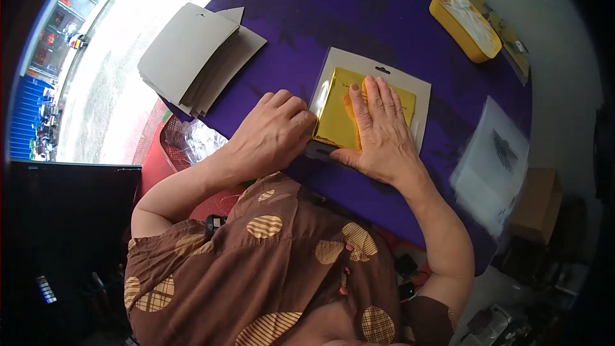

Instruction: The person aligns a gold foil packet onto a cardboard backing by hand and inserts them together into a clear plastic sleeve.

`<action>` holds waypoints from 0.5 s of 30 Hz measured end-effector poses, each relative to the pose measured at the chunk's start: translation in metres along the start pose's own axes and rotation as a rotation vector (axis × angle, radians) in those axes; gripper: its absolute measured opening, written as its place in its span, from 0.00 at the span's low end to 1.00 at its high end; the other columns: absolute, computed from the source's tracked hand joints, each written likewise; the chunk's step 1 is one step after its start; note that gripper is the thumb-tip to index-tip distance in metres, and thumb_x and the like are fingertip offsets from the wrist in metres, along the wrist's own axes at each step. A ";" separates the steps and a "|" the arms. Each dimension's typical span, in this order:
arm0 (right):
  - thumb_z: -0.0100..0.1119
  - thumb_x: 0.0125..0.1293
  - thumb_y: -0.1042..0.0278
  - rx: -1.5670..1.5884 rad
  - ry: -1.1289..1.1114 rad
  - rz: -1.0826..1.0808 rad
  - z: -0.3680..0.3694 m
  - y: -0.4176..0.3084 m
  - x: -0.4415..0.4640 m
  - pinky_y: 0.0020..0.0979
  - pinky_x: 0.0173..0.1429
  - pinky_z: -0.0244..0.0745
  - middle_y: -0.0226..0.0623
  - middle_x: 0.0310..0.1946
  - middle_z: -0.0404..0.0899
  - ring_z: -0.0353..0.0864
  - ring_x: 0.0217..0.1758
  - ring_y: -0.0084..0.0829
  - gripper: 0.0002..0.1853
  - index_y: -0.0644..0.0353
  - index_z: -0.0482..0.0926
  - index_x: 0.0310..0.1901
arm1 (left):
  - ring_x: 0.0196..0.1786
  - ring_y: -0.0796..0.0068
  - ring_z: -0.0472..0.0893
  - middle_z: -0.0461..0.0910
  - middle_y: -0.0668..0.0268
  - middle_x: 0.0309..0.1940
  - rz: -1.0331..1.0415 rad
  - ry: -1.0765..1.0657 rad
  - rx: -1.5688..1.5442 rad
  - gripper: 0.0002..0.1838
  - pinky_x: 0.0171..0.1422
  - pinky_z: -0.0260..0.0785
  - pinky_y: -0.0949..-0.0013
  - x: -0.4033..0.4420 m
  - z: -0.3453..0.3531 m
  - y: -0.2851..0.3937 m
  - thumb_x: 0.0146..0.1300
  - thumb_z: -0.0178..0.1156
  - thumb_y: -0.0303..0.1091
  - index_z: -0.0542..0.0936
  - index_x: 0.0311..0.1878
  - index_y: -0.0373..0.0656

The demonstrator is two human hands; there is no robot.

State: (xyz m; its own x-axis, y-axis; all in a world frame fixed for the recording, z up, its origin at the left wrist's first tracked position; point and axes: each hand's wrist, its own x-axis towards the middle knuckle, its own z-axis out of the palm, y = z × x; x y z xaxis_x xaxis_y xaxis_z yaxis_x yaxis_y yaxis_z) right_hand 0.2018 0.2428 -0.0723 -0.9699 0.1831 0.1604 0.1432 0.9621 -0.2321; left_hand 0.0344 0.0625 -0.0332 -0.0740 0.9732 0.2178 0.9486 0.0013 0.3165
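Note:
On the table in front of me lies a gold foil packet (333, 115) with an orange mark. Behind it shows a pale backing card (419, 109) with a hanging slot at its top. A clear plastic bag (319, 84) seems to enclose both, its shiny edge showing on the left. My right hand (384, 131) rests flat on the packet, fingers stretched up and thumb out to the left. My left hand (275, 131) is closed at the lower left edge of the bag, its fingers curled and their tips hidden; it appears to pinch the bag's edge.
A stack of grey cards (189, 51) stands at the left of the purple-covered table (307, 6). A yellow tub (464, 24) with white contents is at the far right, beside more gold packaging (516, 51). Clear plastic bags (493, 166) lie along the right edge.

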 end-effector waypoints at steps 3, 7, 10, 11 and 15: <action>0.62 0.53 0.25 -0.004 -0.017 0.023 -0.002 -0.003 0.000 0.49 0.84 0.36 0.62 0.77 0.47 0.40 0.82 0.56 0.61 0.59 0.50 0.78 | 0.44 0.62 0.77 0.78 0.62 0.41 0.193 0.168 -0.141 0.12 0.50 0.68 0.58 0.005 -0.016 0.008 0.57 0.66 0.31 0.81 0.45 0.42; 0.59 0.54 0.22 -0.015 -0.017 0.007 -0.001 -0.001 0.000 0.50 0.84 0.36 0.61 0.77 0.46 0.39 0.83 0.55 0.60 0.59 0.52 0.78 | 0.43 0.67 0.80 0.79 0.62 0.39 0.598 0.549 -0.750 0.11 0.51 0.72 0.59 0.009 -0.046 0.053 0.63 0.63 0.37 0.82 0.43 0.40; 0.57 0.54 0.21 -0.019 -0.034 0.023 0.000 -0.002 0.000 0.50 0.84 0.36 0.61 0.77 0.45 0.38 0.83 0.54 0.60 0.59 0.53 0.78 | 0.35 0.73 0.79 0.79 0.64 0.31 1.076 0.970 -1.151 0.08 0.52 0.74 0.63 0.005 -0.036 0.072 0.65 0.59 0.33 0.83 0.37 0.39; 0.57 0.54 0.21 -0.020 -0.038 0.028 -0.001 -0.002 0.000 0.50 0.84 0.36 0.60 0.77 0.45 0.38 0.83 0.54 0.60 0.58 0.53 0.78 | 0.32 0.74 0.79 0.79 0.64 0.29 1.229 1.050 -1.189 0.07 0.52 0.76 0.64 0.002 -0.041 0.076 0.64 0.58 0.28 0.83 0.35 0.37; 0.57 0.54 0.20 -0.035 -0.051 0.040 -0.002 -0.003 0.000 0.49 0.85 0.36 0.60 0.77 0.45 0.38 0.83 0.53 0.60 0.57 0.53 0.78 | 0.23 0.75 0.79 0.81 0.63 0.22 1.796 1.151 -1.410 0.09 0.48 0.81 0.68 0.000 -0.062 0.086 0.59 0.54 0.13 0.82 0.27 0.31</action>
State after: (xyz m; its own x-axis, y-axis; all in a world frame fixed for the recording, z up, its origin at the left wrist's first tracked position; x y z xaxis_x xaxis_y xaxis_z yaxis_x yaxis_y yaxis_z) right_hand 0.2013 0.2401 -0.0700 -0.9719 0.2121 0.1020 0.1883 0.9607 -0.2038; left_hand 0.0972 0.0484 0.0512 -0.3387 -0.4897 0.8034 -0.2915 -0.7572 -0.5845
